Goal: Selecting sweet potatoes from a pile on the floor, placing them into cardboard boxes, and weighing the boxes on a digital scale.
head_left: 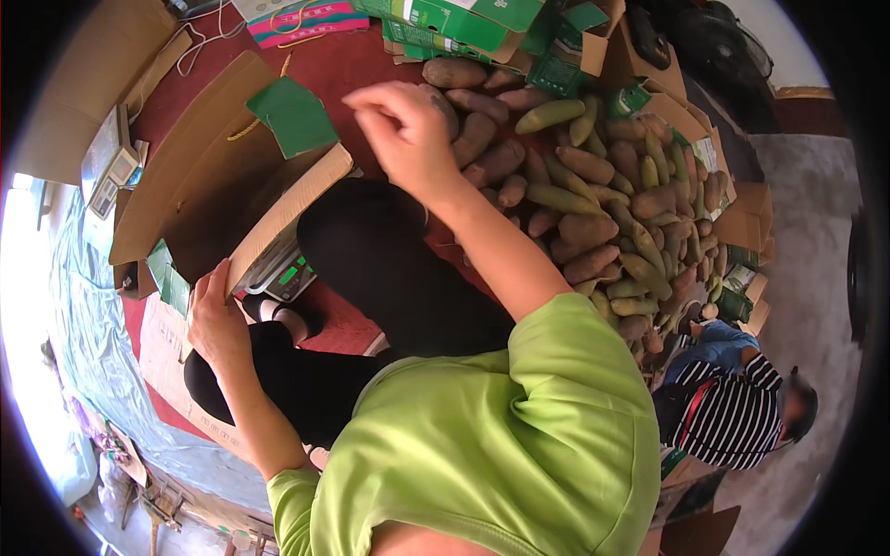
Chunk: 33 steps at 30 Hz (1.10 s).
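Observation:
Standing between my knees and the left side is an open cardboard box, its brown walls upright and green flaps sticking out. My left hand is closed on the near corner of its rim. Partly under the box shows a scale with a lit green display. My right hand is raised past the box's right end, slightly blurred. Its fingers are loosely bent, the thumb looks apart, and nothing shows in it. Beside it lies a big pile of long root vegetables, some green, others brownish-pink.
Green printed cartons stand at the far side, along with a pink and white box. A black fan is at the far right. Someone in a striped shirt bends at the pile's right. Blue plastic sheeting hangs along the left.

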Motion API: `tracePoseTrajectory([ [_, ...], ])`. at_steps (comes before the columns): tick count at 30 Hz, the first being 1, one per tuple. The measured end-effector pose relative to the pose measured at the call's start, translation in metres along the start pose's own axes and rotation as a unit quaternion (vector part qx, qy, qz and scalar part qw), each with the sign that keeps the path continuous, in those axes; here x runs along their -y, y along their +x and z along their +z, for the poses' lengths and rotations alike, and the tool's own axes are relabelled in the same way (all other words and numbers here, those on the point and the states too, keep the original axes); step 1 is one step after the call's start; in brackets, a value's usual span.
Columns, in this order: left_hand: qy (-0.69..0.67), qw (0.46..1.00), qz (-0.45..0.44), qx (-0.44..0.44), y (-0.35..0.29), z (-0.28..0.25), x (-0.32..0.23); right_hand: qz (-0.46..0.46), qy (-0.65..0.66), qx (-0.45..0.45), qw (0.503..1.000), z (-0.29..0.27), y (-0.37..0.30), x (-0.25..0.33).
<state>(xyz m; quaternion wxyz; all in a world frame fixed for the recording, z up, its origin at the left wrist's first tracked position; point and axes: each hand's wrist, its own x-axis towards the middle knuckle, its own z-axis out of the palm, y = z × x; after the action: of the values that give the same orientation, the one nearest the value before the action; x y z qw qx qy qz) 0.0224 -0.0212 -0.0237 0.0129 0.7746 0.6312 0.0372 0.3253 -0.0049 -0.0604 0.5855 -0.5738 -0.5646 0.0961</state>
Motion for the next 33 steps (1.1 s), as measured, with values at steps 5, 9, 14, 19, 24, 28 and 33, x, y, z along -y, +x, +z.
tracePoseTrajectory([
  [5, 0.011, 1.000, 0.004, -0.004, 0.001, 0.000, -0.003, 0.283, -0.069, 0.042, 0.956, -0.065, -0.123, -0.104],
  [9, 0.010, 0.999, 0.024, -0.022, 0.003, 0.005, -0.001, 0.461, -0.115, 0.036, 0.879, -0.124, -0.227, -0.168],
  [14, 0.008, 0.999, 0.014, -0.035, 0.000, 0.002, -0.005, 0.724, 0.055, -0.160, 0.669, -0.150, -0.242, -0.179],
  [19, 0.009, 0.999, 0.018, -0.043, 0.004, 0.011, -0.005, 0.538, -0.372, -0.016, 0.756, -0.152, -0.258, -0.197],
  [24, 0.023, 0.999, -0.011, -0.045, -0.002, 0.012, -0.001, 0.280, -0.566, 0.235, 0.739, -0.145, -0.219, -0.186],
  [28, 0.024, 0.998, -0.002, -0.057, -0.002, 0.013, -0.003, 0.172, -0.573, 0.305, 0.741, -0.146, -0.208, -0.196],
  [33, 0.012, 0.998, 0.005, -0.060, 0.000, 0.009, -0.008, 0.196, -0.589, 0.373, 0.690, -0.146, -0.199, -0.198],
])
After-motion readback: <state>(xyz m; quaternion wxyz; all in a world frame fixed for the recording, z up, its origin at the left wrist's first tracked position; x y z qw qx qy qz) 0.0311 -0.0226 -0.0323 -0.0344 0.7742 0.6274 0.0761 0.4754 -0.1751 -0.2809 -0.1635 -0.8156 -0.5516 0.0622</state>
